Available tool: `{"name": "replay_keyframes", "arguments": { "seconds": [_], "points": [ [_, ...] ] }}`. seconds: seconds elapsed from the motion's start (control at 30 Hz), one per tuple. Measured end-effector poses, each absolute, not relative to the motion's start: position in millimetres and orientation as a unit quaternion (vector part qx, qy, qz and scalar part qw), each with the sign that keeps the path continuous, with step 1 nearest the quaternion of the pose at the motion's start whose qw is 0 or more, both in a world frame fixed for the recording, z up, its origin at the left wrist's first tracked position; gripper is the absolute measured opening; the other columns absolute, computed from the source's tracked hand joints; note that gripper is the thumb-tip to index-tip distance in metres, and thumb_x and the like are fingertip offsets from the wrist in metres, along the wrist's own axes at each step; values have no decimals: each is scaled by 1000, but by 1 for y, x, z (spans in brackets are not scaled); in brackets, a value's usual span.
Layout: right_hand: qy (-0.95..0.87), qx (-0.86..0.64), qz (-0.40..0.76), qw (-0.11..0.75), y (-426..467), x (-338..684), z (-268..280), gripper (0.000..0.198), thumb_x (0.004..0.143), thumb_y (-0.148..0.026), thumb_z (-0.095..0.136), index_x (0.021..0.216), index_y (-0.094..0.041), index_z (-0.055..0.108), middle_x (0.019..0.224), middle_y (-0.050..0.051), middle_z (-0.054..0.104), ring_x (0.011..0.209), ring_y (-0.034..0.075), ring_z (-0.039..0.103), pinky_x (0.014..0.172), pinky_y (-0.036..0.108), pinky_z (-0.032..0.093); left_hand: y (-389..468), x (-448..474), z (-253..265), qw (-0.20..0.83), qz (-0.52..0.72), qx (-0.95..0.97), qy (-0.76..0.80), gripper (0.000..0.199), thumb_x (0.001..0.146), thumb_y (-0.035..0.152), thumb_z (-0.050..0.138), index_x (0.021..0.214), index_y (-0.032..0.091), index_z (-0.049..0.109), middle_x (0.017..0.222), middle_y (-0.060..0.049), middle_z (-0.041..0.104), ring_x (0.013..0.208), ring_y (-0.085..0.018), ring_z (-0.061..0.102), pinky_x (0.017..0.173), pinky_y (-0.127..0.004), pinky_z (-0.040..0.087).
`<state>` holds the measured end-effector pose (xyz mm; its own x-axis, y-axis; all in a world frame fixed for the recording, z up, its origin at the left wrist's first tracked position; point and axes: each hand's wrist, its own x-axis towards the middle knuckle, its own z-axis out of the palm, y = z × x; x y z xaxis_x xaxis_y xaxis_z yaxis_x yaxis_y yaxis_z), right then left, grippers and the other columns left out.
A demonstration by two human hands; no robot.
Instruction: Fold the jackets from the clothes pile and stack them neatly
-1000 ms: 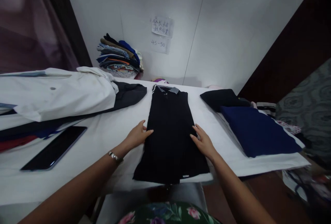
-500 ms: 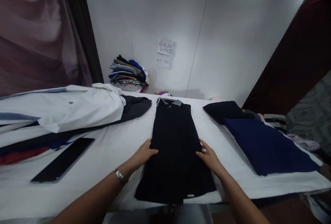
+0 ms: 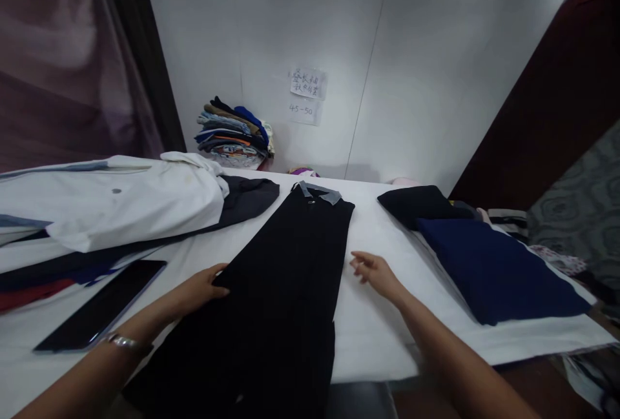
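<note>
A black collared shirt point(image 3: 276, 277) lies lengthwise in front of me, its grey collar point(image 3: 317, 192) toward the wall and its lower end over the near table edge. My left hand point(image 3: 203, 290) pinches its left edge, thumb on top and fingers mostly hidden beneath the cloth. To the right of the shirt, my right hand point(image 3: 375, 274) is above the white table cover point(image 3: 372, 335). It holds nothing; its fingers are loosely bent and apart from the cloth. A metal-banded watch point(image 3: 123, 340) circles my left wrist.
At left lie a white garment point(image 3: 140, 199) and a dark tablet point(image 3: 104, 303). Folded clothes point(image 3: 235, 135) are stacked near the wall. A navy folded garment point(image 3: 494, 270) and a black one point(image 3: 421, 203) lie at right. Handwritten paper signs point(image 3: 307, 83) hang on the wall.
My left hand has moved left, drawing the shirt's lower part left and toward me. My right hand has let go of the right edge and now stands clear of it.
</note>
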<state>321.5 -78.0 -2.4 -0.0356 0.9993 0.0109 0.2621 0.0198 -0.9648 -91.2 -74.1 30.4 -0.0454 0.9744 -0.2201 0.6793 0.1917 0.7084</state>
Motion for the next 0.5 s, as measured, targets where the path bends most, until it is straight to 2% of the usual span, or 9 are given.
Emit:
{"name": "replay_keyframes", "arguments": {
  "seconds": [0.1, 0.23, 0.33, 0.4, 0.5],
  "points": [
    [-524, -612, 392, 443, -20, 334, 1, 36, 77, -31, 58, 109, -15, 64, 94, 8, 67, 71, 15, 62, 50, 24, 51, -77, -88, 29, 257, 140, 642, 709, 68, 64, 35, 62, 130, 18, 51, 118, -12, 66, 110, -33, 60, 92, -43, 48],
    [-480, -653, 363, 460, 41, 339, 4, 34, 82, -31, 53, 110, -14, 62, 105, 11, 66, 83, 17, 63, 51, 21, 50, -90, -67, 30, 98, 165, 724, 662, 60, 78, 41, 52, 134, 19, 50, 136, -12, 53, 124, -31, 50, 103, -43, 40],
    [-454, -669, 362, 464, 75, 337, 4, 31, 83, -37, 55, 100, -13, 64, 100, 11, 66, 81, 17, 63, 49, 19, 47, -106, -50, 18, 89, 186, 784, 585, 56, 81, 46, 54, 133, 28, 51, 145, -4, 45, 133, -27, 40, 112, -40, 31],
    [-433, -679, 369, 464, 97, 336, 3, 31, 81, -40, 58, 92, -11, 64, 91, 11, 67, 72, 15, 62, 47, 19, 45, -115, -44, 2, 97, 158, 813, 552, 55, 81, 46, 57, 134, 32, 51, 148, -2, 41, 135, -28, 37, 114, -45, 27],
    [-403, -689, 377, 470, 130, 333, 1, 28, 78, -36, 63, 89, -11, 63, 78, 8, 66, 60, 13, 60, 46, 20, 44, -124, -45, -25, 69, 107, 842, 524, 54, 86, 49, 50, 137, 32, 47, 148, -2, 40, 135, -28, 37, 112, -52, 28]
  ]
}}
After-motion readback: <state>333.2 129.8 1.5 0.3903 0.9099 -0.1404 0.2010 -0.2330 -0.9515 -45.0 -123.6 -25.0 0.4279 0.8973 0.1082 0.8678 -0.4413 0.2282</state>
